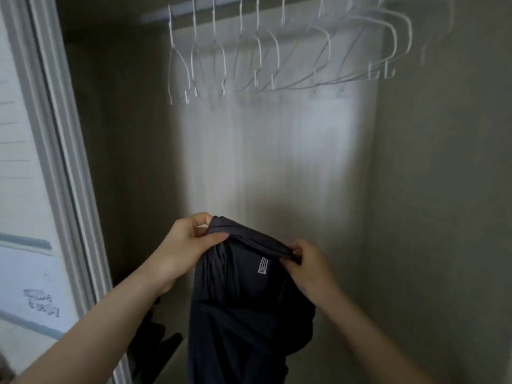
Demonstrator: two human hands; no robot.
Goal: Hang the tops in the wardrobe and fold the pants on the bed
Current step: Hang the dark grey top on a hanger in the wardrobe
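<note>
Before the open wardrobe [277, 162]: dark top [249, 300] hangs lengthwise downward, neckline up, small white label facing the camera. Left hand [191, 239] pinches the upper left edge; right hand [307, 267] pinches the right. White hangers [277, 51] on the rail above, well apart. Door frame [63, 162] at left.
</note>
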